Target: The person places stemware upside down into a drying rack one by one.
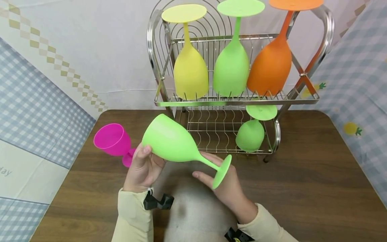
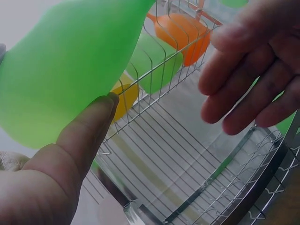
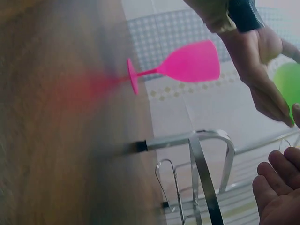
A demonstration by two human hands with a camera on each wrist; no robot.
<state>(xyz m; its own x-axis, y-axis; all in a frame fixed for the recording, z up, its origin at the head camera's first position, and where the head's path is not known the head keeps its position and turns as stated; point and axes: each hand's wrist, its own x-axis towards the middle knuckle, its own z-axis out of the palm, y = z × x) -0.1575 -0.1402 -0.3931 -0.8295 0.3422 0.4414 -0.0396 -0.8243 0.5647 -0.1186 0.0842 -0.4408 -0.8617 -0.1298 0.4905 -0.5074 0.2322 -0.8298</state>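
A bright green goblet (image 1: 172, 139) is held tilted above the table, its mouth up to the left and its foot down to the right. My left hand (image 1: 145, 168) grips it around the bowl, with the thumb near the rim. Behind the goblet's foot is my right hand (image 1: 223, 185), its fingers loosely extended and holding nothing. In the left wrist view the right hand (image 2: 258, 65) shows relaxed fingers apart from the green bowl (image 2: 70, 70). A magenta goblet (image 1: 112, 139) stands upright on the table just left of my left hand.
A two-tier metal dish rack (image 1: 235, 102) stands at the back of the wooden table (image 1: 305, 174). Upside down on its upper tier are a yellow goblet (image 1: 191, 74), a green goblet (image 1: 231, 70) and an orange goblet (image 1: 270, 67). Another inverted green goblet (image 1: 250, 136) sits at the lower tier's right.
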